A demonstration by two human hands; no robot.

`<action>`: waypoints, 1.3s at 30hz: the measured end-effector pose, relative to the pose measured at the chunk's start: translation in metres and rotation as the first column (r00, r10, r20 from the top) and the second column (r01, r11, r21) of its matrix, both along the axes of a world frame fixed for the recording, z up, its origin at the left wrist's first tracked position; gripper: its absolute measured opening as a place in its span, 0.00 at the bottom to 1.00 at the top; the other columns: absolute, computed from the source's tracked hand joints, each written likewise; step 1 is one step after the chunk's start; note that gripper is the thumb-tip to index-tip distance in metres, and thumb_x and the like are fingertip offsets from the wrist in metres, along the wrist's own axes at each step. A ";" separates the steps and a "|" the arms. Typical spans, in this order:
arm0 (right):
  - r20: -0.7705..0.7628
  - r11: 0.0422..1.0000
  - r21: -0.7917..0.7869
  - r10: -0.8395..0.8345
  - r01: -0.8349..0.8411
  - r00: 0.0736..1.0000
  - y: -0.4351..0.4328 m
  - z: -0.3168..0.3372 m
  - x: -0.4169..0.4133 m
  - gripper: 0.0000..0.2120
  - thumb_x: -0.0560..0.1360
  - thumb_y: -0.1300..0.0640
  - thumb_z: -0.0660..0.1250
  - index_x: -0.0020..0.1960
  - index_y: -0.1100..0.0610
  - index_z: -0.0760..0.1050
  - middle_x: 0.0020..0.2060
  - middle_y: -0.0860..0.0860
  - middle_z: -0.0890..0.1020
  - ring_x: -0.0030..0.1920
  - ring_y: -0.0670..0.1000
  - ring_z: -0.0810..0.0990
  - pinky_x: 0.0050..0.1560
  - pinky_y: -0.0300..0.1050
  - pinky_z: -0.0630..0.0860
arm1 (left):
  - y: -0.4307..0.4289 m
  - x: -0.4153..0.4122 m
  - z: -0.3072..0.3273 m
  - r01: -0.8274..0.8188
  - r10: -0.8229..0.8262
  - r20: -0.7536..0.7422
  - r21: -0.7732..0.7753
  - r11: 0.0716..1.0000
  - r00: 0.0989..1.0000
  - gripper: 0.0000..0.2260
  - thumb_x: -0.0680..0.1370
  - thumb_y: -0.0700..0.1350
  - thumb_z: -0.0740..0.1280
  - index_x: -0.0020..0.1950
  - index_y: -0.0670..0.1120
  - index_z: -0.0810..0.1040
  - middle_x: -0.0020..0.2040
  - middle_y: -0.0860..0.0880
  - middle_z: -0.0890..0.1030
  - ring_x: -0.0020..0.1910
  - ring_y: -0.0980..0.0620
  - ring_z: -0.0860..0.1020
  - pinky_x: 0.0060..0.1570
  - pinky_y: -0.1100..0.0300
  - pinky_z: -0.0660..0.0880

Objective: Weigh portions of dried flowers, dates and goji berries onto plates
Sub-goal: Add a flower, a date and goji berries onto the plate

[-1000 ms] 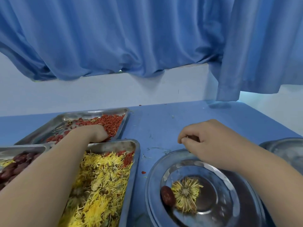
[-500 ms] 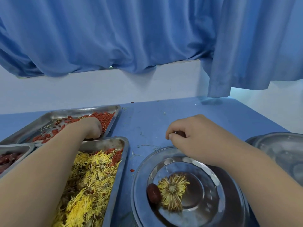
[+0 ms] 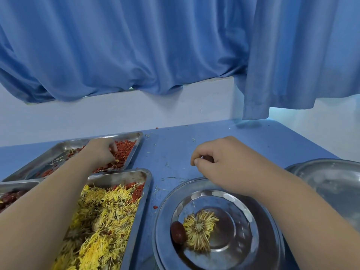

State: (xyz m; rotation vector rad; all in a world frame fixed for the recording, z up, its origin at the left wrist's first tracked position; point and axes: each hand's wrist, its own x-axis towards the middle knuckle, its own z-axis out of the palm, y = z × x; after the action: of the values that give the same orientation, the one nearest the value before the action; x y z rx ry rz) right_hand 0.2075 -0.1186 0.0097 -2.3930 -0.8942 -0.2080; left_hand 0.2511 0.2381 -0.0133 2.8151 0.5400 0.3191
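Left hand (image 3: 101,152) clutches goji berries (image 3: 125,150) for the plate (image 3: 165,209); right hand (image 3: 224,164) pinches a likely date (image 3: 207,158) near its rim.

Curtain (image 3: 136,45), far: uniform mid-blue, no pattern. Wall (image 3: 116,117) below it: white. Table (image 3: 171,151): plain blue, flecked with yellow and red crumbs. Far-left tray (image 3: 124,136): silver-grey steel, holding orange-red goji berries (image 3: 126,149). Near-left tray (image 3: 145,190): same steel, holding bright yellow dried flowers (image 3: 103,221), with red berries mixed in at the far end. Left edge: dates (image 3: 9,197), dark red-brown. Near-right plate (image 3: 253,240): silver-grey, mirror finish, carrying one pale yellow flower (image 3: 198,228) and one glossy dark red-brown date (image 3: 177,232). Right hand (image 3: 224,166) pinches a dark piece (image 3: 207,158) of like tone.
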 end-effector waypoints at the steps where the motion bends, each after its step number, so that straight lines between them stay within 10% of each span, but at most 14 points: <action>1: -0.005 1.000 0.006 0.000 0.000 1.000 0.000 0.000 -0.001 0.09 0.75 0.54 0.61 0.46 0.48 0.80 0.28 0.35 0.76 0.32 0.34 0.73 0.29 0.37 0.65 | 0.002 -0.001 -0.001 0.002 -0.002 0.000 0.010 1.000 1.000 0.11 0.71 0.31 0.69 0.40 0.47 0.76 0.45 0.48 0.79 0.41 0.48 0.79 0.40 0.54 0.79; 16: -0.029 0.998 0.062 -0.015 0.016 0.999 -0.003 0.001 0.002 0.09 0.75 0.54 0.61 0.45 0.49 0.81 0.29 0.40 0.76 0.30 0.39 0.74 0.34 0.39 0.71 | 0.006 -0.017 -0.003 0.018 -0.020 0.059 0.036 0.999 0.998 0.09 0.69 0.34 0.73 0.35 0.45 0.77 0.36 0.50 0.81 0.36 0.50 0.78 0.37 0.58 0.71; 24: -0.065 0.995 0.097 -0.008 0.014 0.998 -0.009 0.009 0.000 0.10 0.75 0.54 0.61 0.44 0.48 0.82 0.32 0.40 0.78 0.37 0.39 0.78 0.35 0.35 0.71 | -0.016 -0.042 0.010 0.081 -0.041 0.179 -0.218 0.973 0.983 0.04 0.73 0.34 0.72 0.42 0.42 0.80 0.41 0.45 0.83 0.40 0.50 0.81 0.40 0.60 0.76; 32: -0.069 0.980 0.198 -0.018 0.031 0.997 -0.023 0.025 -0.003 0.10 0.75 0.56 0.62 0.43 0.49 0.81 0.32 0.42 0.79 0.31 0.39 0.75 0.33 0.34 0.68 | -0.116 -0.082 0.034 0.384 -0.315 0.220 -0.528 0.757 0.923 0.05 0.74 0.29 0.69 0.43 0.38 0.78 0.34 0.47 0.83 0.31 0.54 0.82 0.34 0.68 0.77; 39: -0.067 0.971 0.229 -0.048 0.063 0.997 -0.033 0.035 -0.007 0.10 0.73 0.57 0.61 0.41 0.49 0.80 0.33 0.48 0.83 0.33 0.48 0.80 0.36 0.45 0.78 | -0.195 -0.101 0.030 0.573 -0.586 0.107 -0.410 0.710 0.803 0.07 0.75 0.36 0.70 0.43 0.48 0.82 0.38 0.51 0.85 0.38 0.55 0.83 0.43 0.67 0.77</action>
State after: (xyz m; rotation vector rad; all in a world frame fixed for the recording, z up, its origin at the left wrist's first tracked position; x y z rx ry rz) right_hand 0.2001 -0.1515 0.0452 -2.1969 -0.7327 -0.2453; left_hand 0.1498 0.0431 0.0166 2.3898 -0.2732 0.0145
